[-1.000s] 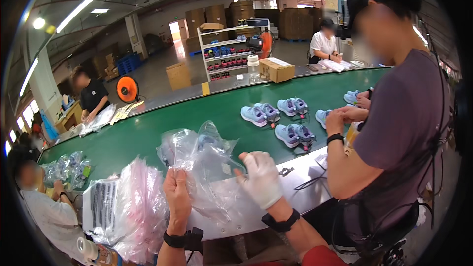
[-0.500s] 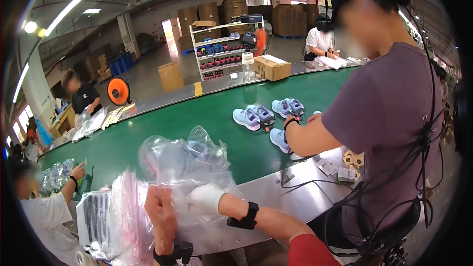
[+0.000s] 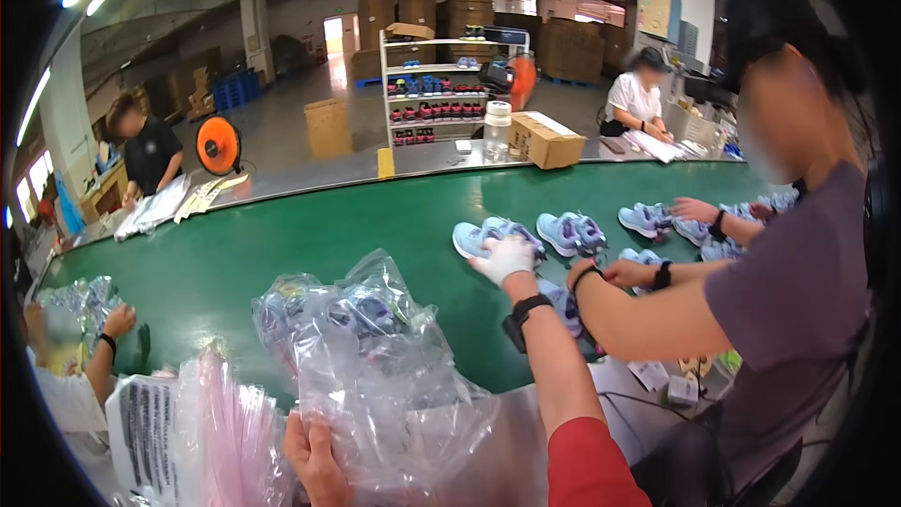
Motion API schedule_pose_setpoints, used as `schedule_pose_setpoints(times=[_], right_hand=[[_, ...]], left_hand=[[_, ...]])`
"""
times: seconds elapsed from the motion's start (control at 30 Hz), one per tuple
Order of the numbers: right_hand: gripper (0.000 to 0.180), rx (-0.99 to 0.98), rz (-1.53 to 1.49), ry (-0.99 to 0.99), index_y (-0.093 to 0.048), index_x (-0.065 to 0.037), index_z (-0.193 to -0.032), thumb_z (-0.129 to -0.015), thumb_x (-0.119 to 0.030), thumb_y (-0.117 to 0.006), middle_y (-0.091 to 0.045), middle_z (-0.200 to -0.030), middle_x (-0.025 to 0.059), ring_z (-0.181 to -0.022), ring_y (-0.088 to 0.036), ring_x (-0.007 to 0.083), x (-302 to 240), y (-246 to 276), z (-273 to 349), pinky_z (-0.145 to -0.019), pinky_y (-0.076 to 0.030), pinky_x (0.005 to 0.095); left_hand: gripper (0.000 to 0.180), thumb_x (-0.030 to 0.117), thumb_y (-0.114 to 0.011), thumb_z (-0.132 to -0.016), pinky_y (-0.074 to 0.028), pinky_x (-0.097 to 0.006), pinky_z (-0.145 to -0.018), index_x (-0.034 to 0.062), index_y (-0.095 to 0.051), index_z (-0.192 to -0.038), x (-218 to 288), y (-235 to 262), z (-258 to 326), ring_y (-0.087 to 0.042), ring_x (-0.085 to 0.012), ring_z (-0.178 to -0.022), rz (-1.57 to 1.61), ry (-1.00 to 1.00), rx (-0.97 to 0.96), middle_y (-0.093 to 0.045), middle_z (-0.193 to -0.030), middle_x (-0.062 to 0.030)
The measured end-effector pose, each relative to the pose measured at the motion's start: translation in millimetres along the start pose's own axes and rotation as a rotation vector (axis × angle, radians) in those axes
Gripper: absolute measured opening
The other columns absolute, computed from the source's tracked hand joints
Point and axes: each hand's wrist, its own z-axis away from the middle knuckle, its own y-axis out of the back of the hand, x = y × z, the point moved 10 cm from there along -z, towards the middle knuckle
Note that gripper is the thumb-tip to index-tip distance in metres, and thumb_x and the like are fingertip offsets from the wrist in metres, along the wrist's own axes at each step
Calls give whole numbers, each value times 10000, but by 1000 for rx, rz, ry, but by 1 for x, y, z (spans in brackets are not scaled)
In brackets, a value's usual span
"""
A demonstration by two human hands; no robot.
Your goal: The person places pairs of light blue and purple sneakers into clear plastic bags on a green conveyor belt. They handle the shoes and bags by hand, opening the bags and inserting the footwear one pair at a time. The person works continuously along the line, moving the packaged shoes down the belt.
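My left hand (image 3: 317, 458), bare, is closed on the edge of a large clear plastic bag (image 3: 380, 432) at the near side of the green belt. Just beyond it lie crinkled clear bags (image 3: 366, 319) with bluish shoes showing faintly through; where one bag ends and another begins, I cannot tell. My right hand (image 3: 507, 260), in a white glove, reaches across the belt. Its fingers curl on a pair of light blue sneakers (image 3: 472, 238), covering part of them. A second pair of sneakers (image 3: 570, 235) stands just to the right.
Pink and clear bags (image 3: 239, 432) are stacked at my lower left. Close on my right, a co-worker (image 3: 788, 272) stretches an arm over more sneakers (image 3: 646, 219). On the far ledge are a cardboard box (image 3: 546, 141), a bottle (image 3: 496, 127) and an orange fan (image 3: 218, 145).
My right hand has left the plastic bag and moved forward and right to the sneakers. My left hand still holds the bag. The view has turned slightly to the right.
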Motion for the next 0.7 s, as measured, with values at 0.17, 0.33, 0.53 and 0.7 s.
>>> schedule_pose_setpoints(times=[0.17,0.33,0.53,0.7], right_hand=[[496,-252,200,-64,-673,-259,-1082,-689,-557,-619,-587,-1169,151,-1163,-480,340,39,-53,-16,-990,-293,471],[428,-133,128,24,-697,-231,-973,-678,-534,-632,-645,-1006,132,-984,-599,276,17,-60,-19,-843,-408,406],[526,-114,-711,-116,-660,-58,-991,-785,-538,-604,-664,-915,154,-857,-648,250,-29,-5,20,-731,-490,391],[539,-147,-1784,7,-593,-32,-1081,-897,-530,-501,-666,-967,96,-850,-654,185,-58,48,87,-738,-523,311]], left_hand=[[270,112,-517,-929,-422,-254,-795,-60,-515,-1136,-6,18,6,-508,-129,-902,-164,126,59,-566,-1029,-67],[191,126,-494,-937,-438,-219,-720,7,-521,-1084,-23,24,2,-538,-84,-817,-21,60,123,-583,-941,-28],[77,96,-505,-926,-286,-190,-521,36,-537,-889,-9,5,-2,-371,-13,-615,-79,41,51,-469,-718,61],[82,84,-493,-937,-246,-192,-490,41,-551,-897,11,-8,-1,-330,3,-583,-49,-1,52,-446,-698,76]])
